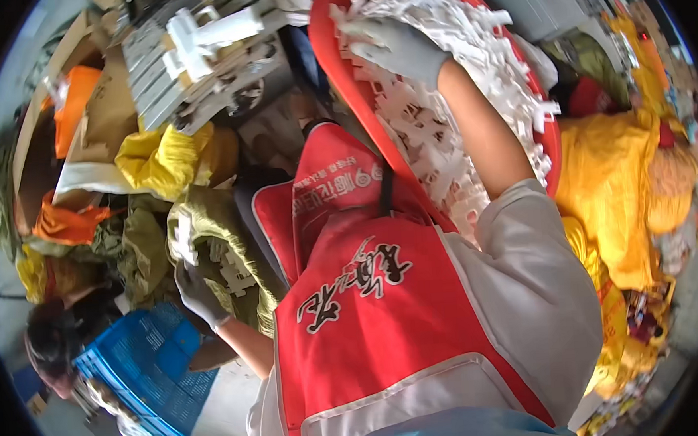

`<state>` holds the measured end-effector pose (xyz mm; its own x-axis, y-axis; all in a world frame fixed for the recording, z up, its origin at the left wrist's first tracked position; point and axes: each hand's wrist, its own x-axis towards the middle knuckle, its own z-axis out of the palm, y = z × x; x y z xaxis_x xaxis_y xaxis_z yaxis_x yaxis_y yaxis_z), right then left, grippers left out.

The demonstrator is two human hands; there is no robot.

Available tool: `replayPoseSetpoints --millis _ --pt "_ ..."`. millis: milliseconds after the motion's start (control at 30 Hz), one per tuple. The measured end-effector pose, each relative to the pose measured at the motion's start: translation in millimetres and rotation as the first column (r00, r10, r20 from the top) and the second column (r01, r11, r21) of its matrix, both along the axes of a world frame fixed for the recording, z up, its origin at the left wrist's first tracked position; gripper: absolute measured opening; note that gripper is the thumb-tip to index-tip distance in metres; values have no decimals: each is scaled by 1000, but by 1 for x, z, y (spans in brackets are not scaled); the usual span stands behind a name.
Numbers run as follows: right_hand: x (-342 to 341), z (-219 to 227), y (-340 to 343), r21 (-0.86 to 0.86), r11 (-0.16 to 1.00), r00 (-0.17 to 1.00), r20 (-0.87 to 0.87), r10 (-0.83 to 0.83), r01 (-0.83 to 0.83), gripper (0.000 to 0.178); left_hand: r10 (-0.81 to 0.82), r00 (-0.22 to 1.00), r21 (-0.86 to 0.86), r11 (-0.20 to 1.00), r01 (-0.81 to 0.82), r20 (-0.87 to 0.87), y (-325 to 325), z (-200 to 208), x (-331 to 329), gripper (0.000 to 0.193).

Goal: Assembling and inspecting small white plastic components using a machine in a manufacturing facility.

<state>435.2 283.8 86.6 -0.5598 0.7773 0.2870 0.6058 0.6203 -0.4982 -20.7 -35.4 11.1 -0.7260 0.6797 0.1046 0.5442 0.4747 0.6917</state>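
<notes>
My right hand [402, 48], in a grey glove, reaches over the far part of a long red tub [398, 163] heaped with small white plastic pieces [465, 31]. Its fingers are stretched out and touch the heap at the left wall. On the other side, my left hand [200, 297], gloved too, pinches a white plastic piece [182, 238] by its lower end. That piece stands up at the mouth of an open green sack [259, 255], in which more white pieces lie. The left fingertips are partly hidden.
A grey slatted workbench [157, 86] carries a stack of white parts [198, 39] at the far left. A yellow sack [162, 159] and a blue crate [146, 366] stand on my left. Big yellow sacks [607, 194] line the right, beyond the tub.
</notes>
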Motion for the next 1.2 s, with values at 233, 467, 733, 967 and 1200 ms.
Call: replayPoseSetpoints --millis 233,467,733,967,1200 --pt "133 -166 -70 -406 805 805 576 -142 432 35 -11 999 -141 990 5 -43 -35 -44 -28 29" --pt "87 -233 -60 -20 918 724 622 -299 396 49 -382 924 -128 915 383 36 28 -14 40 27" --pt "84 -218 -12 -170 878 596 789 -150 447 34 -427 903 -146 897 416 -53 16 -4 58 23" --pt "73 -180 -12 -506 830 461 809 364 234 49 -424 905 -150 897 415 -31 9 -21 61 24" --pt "74 -140 -89 -175 961 648 762 -6 215 36 -414 910 -111 905 411 -9 13 -17 55 23"
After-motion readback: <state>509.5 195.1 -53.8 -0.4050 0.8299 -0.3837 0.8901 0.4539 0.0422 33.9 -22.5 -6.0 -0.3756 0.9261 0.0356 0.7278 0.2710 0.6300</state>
